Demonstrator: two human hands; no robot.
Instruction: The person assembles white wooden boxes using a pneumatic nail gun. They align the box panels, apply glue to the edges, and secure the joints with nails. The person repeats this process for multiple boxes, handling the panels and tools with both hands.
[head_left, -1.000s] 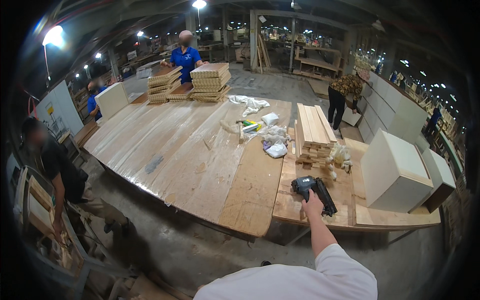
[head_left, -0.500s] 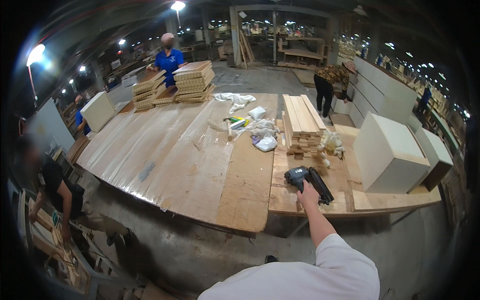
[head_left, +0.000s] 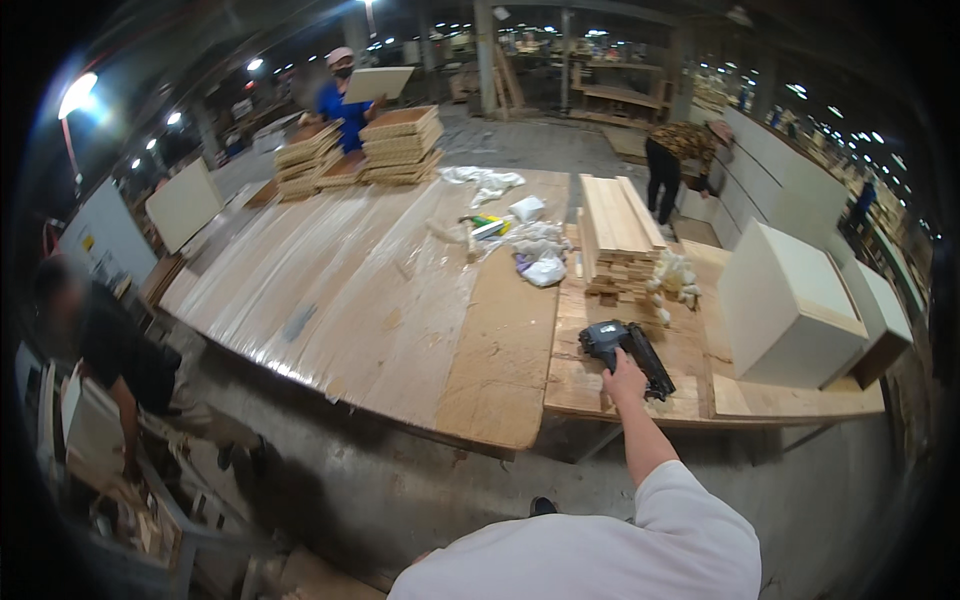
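Observation:
My right hand (head_left: 624, 379) is closed round the handle of a dark grey and black nail gun (head_left: 652, 362). The nail gun lies on the light plywood top of the right-hand table (head_left: 580, 385), close to its front edge. Behind it stands a neat stack of pale wooden strips (head_left: 617, 235). Small cream-coloured pieces (head_left: 677, 278) are heaped against the stack's right side. My left hand is out of view.
A long wrapped table (head_left: 350, 290) fills the middle, with rags (head_left: 540, 262) and stacked panels (head_left: 400, 145). White box cabinets (head_left: 785, 310) stand at right. One co-worker (head_left: 345, 100) is behind the panels, another (head_left: 110, 340) at lower left, a third (head_left: 680, 160) bends at far right.
My view has shifted slightly; my right hand stays on the nail gun. The co-worker behind the panels now holds up a pale board. The co-worker at lower left now has a pale panel beside them.

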